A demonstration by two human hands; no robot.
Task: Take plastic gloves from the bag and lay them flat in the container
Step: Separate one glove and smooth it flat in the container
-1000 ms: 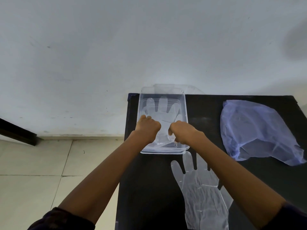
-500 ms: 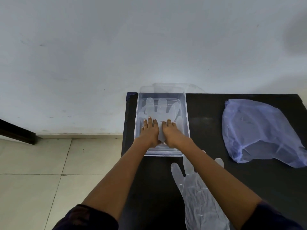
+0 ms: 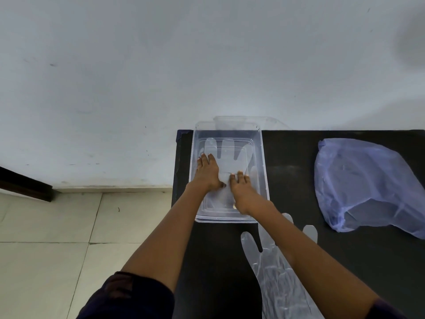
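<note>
A clear plastic container (image 3: pixel 263 157) stands at the far left of the black table (image 3: pixel 299 180). Inside it lies a clear plastic glove (image 3: pixel 227 150), fingers pointing to the wall. My left hand (image 3: pixel 208 172) presses flat on the glove's left part, fingers spread. My right hand (image 3: pixel 241 186) presses flat on its lower right part. A second clear glove (image 3: pixel 276 279) lies flat on the table near me, partly under my right forearm. The pale blue plastic bag (image 3: pixel 365 185) lies crumpled at the right.
A clear lid (image 3: pixel 264 122) leans behind the container against the white wall. The table's left edge runs just beside the container, with tiled floor (image 3: pixel 57 226) below. A dark bar (image 3: pixel 23 184) shows at far left.
Both hands went from gripping the glove's cuff to lying flat on it. The left hand has since slid up and left across the glove, the right stays lower.
</note>
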